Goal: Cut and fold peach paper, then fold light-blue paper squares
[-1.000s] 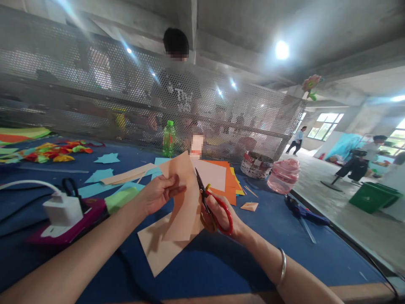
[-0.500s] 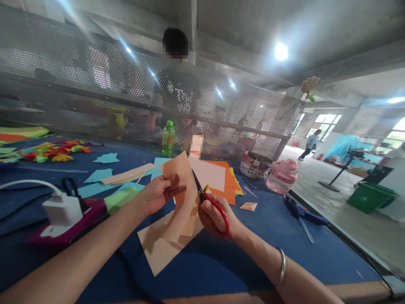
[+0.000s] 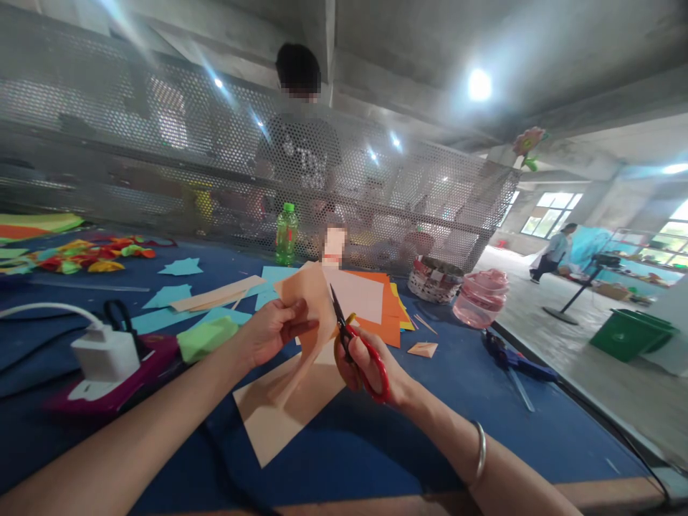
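Note:
My left hand (image 3: pixel 276 326) pinches a curled sheet of tan paper (image 3: pixel 317 294) between thumb and fingers, above the table's middle. In my right hand (image 3: pixel 370 365) is a pair of scissors (image 3: pixel 379 373) with red handles, the dark blades pointing up and away beside the paper's right edge. Whether the blades touch the paper I cannot tell. Under both hands lies another tan sheet (image 3: pixel 269 430) on the blue table. Behind the scissors are a pale pink sheet (image 3: pixel 362 294) and orange sheets (image 3: pixel 390 333).
A purple power strip (image 3: pixel 155 355) with a white charger (image 3: pixel 104 355) sits left. Blue paper stars (image 3: pixel 180 267) lie beyond it. A green bottle (image 3: pixel 287 236) stands by the mesh panel. Rightward are a woven basket (image 3: pixel 433 283), a pink jar (image 3: pixel 480 299) and a blue glue gun (image 3: pixel 510 358).
The held paper has tipped lower and its curl has shifted. The scissor blades look closer together. A person in the far background has walked to the right.

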A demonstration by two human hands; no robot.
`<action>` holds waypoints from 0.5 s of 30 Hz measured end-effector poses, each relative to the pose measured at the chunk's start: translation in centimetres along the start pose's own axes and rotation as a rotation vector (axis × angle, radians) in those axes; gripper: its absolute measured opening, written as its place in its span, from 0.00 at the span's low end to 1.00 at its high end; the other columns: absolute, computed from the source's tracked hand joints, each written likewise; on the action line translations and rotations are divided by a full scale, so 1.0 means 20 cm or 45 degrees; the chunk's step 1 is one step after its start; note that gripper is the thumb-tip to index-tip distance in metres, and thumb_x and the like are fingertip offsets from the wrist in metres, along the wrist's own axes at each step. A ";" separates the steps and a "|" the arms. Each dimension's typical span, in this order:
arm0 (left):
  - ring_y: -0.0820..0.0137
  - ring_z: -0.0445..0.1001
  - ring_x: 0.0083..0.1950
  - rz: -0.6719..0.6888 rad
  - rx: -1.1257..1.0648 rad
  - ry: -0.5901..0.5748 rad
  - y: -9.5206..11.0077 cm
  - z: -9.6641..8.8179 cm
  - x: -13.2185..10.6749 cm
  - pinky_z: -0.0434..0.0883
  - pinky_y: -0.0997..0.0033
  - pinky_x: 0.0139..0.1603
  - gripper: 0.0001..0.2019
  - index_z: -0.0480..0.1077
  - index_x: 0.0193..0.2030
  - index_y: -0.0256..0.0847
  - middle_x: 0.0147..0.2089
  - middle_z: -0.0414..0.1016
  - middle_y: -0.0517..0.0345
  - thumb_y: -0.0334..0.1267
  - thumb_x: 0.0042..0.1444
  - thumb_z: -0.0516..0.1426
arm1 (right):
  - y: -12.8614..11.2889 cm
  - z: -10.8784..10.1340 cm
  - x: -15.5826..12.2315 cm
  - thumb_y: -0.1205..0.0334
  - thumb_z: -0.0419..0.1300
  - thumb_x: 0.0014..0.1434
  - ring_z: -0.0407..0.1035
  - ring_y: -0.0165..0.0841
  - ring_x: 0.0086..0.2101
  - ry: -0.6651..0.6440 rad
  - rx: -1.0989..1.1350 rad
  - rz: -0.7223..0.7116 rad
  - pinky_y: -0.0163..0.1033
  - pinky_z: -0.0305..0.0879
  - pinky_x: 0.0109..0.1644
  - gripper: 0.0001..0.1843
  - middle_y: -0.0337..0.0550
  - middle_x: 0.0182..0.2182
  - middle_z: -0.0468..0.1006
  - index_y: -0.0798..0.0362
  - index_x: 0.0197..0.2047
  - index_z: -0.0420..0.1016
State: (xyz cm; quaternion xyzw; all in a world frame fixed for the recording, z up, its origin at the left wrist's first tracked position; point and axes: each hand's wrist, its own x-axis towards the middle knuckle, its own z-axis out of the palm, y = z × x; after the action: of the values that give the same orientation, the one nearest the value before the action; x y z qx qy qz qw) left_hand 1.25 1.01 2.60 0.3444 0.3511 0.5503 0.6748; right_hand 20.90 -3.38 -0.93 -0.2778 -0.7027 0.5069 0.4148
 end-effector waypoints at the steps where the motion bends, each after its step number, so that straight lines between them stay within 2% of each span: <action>1: 0.74 0.75 0.25 -0.002 -0.007 0.008 0.00 0.00 0.00 0.80 0.73 0.35 0.15 0.74 0.21 0.32 0.23 0.73 0.60 0.16 0.56 0.57 | 0.00 0.00 0.00 0.28 0.50 0.61 0.56 0.25 0.16 -0.006 -0.007 0.002 0.34 0.51 0.21 0.31 0.32 0.16 0.64 0.52 0.34 0.64; 7: 0.73 0.76 0.26 -0.016 -0.032 0.009 0.00 0.00 0.00 0.80 0.73 0.33 0.14 0.74 0.23 0.31 0.24 0.75 0.58 0.16 0.56 0.57 | -0.01 -0.01 -0.01 0.28 0.48 0.63 0.57 0.25 0.17 0.017 -0.048 -0.006 0.34 0.52 0.23 0.32 0.33 0.17 0.65 0.52 0.34 0.64; 11: 0.72 0.77 0.25 -0.024 -0.040 0.015 0.00 0.01 -0.01 0.80 0.73 0.33 0.14 0.74 0.22 0.31 0.23 0.75 0.57 0.15 0.55 0.57 | -0.01 0.00 -0.01 0.26 0.50 0.59 0.56 0.24 0.15 0.020 -0.041 0.010 0.33 0.50 0.20 0.33 0.32 0.15 0.64 0.51 0.32 0.63; 15: 0.73 0.77 0.26 -0.019 -0.068 0.028 0.00 0.02 -0.01 0.81 0.72 0.34 0.17 0.74 0.20 0.31 0.23 0.74 0.58 0.14 0.56 0.55 | 0.03 0.00 0.00 0.28 0.51 0.61 0.55 0.24 0.13 0.060 0.006 0.015 0.33 0.47 0.17 0.33 0.33 0.12 0.62 0.51 0.25 0.62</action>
State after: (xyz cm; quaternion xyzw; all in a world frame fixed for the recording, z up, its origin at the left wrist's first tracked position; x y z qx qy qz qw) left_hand 1.49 0.83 2.76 0.3176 0.3461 0.5583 0.6839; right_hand 20.83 -3.24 -1.48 -0.2928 -0.6899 0.5044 0.4288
